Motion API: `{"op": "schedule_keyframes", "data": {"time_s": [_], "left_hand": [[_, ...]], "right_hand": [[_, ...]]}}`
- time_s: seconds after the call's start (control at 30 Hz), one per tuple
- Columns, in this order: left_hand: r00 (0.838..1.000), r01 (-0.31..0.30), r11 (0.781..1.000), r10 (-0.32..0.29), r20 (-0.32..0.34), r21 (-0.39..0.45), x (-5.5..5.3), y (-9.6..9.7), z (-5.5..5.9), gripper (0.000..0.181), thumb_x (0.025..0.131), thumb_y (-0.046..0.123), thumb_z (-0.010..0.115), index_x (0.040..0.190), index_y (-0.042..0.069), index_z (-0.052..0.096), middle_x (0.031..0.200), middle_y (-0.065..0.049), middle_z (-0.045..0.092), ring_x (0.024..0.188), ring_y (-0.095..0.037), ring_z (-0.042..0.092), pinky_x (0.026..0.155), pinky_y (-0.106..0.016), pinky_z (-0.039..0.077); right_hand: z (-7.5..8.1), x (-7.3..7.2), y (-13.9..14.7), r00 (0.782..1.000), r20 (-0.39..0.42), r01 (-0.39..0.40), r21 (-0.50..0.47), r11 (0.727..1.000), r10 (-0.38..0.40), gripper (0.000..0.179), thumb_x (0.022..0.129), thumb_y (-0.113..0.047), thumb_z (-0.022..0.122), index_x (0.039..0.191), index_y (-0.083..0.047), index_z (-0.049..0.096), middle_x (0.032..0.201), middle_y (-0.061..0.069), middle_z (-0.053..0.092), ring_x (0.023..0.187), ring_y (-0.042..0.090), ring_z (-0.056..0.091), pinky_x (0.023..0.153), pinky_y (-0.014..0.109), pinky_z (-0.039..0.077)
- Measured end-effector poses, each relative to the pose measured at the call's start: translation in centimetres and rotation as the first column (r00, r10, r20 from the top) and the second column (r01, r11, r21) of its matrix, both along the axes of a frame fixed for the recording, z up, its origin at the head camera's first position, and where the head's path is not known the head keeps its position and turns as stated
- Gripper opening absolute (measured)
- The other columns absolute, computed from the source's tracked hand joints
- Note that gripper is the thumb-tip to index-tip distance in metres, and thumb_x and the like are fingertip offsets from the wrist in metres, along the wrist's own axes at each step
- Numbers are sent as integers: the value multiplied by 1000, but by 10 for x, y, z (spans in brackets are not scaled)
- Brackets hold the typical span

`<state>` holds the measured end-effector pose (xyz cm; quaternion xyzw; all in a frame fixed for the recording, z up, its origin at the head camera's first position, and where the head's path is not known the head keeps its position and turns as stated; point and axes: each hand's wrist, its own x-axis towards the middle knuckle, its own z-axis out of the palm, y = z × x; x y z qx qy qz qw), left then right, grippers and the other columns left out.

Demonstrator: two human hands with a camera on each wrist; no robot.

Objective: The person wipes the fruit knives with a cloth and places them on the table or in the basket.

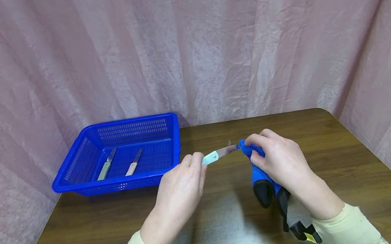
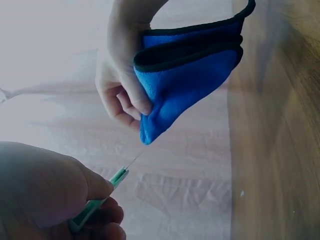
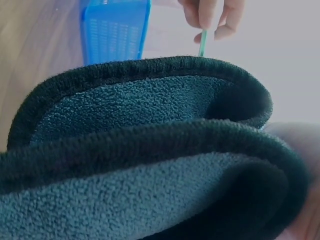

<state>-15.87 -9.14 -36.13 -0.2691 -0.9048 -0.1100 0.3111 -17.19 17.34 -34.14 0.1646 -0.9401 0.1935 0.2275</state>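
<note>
My left hand [image 1: 181, 187] grips a small knife by its mint-green handle [image 1: 210, 158], the blade pointing right. A blue cloth with dark edging [image 1: 260, 174] hangs folded from my right hand [image 1: 281, 159], which pinches it near its upper end. In the head view the blade's tip meets the pinched end of the cloth. The left wrist view shows the thin blade edge-on, just below the cloth [image 2: 185, 85]. Folds of the cloth's dark border [image 3: 150, 140] fill most of the right wrist view, where only part of the green handle [image 3: 202, 44] shows.
A blue plastic basket [image 1: 74, 186] stands at the back left of the wooden table [image 1: 214, 231]. Inside it lie a knife with a pale green handle [image 1: 104, 171] and one with a whitish handle [image 1: 131, 169]. A pink curtain [image 1: 199, 52] hangs behind the table.
</note>
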Motion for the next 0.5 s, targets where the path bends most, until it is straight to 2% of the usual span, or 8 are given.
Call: {"op": "schedule_keyframes", "data": {"time_s": [0.13,0.37,0.5], "left_hand": [[1000,-25,1000,25,-11,-5,0,-5,2,21,104,15,77,105,5,58,76,-5,57,55,-23,58,44,-38,45],[995,-60,998,58,-83,-22,-6,-21,8,27,102,14,78,98,2,54,70,-9,59,56,-29,60,45,-41,44],[993,-96,995,95,-71,-11,-13,-36,11,23,101,13,79,99,0,60,85,-14,61,71,-36,62,56,-46,49]], "right_hand": [[0,0,2,1000,2,4,-2,1000,-4,26,92,-4,72,114,-17,81,102,6,71,69,23,63,60,45,51],[2,-1,5,1000,0,5,6,1000,-5,26,92,-5,73,115,-16,81,104,7,72,72,26,66,60,47,52],[2,-2,4,1000,-7,-4,11,1000,4,26,92,-4,73,113,-16,81,102,7,72,71,26,65,59,47,52]]}}
